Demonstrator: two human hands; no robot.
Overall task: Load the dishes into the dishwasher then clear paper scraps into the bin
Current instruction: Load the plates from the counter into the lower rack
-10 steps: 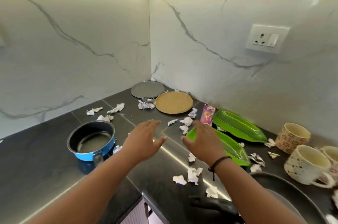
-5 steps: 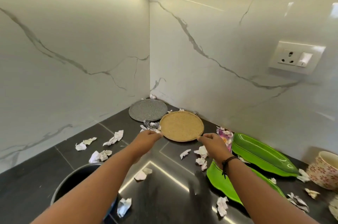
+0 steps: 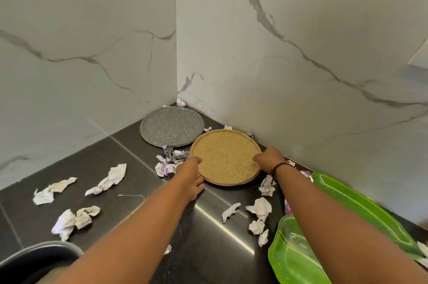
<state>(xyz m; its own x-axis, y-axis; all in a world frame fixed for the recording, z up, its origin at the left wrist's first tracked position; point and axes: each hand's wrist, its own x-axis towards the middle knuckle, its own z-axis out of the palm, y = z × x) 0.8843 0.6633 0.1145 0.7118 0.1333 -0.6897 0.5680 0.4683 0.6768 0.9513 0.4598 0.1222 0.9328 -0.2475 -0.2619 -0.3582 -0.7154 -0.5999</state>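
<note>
No brand, label or readable writing is seen on any item. A round tan plate (image 3: pixel 225 156) is set on the dark worktop (image 3: pixel 111 158) in the far corner, close to the right marble wall (image 3: pixel 301 52). It is gripped at both sides: the left hand (image 3: pixel 191 174) is placed at its left rim, with fingers (image 3: pixel 196 160) curled over the edge, and the right hand (image 3: pixel 269 159) is placed at its right rim, with fingers (image 3: pixel 258 158) curled inward onto the plate's surface. A dark band (image 3: pixel 276 167) is worn on the right wrist. A grey speckled plate (image 3: pixel 171 126) is seen just beside the tan plate, farther left. Crumpled paper scraps (image 3: pixel 170 161) are scattered over the worktop, some touching the left hand. Two green leaf-shaped trays (image 3: pixel 361 209) are seen at the near right, and a dark pan's rim (image 3: pixel 34 251) at the near left.
</note>
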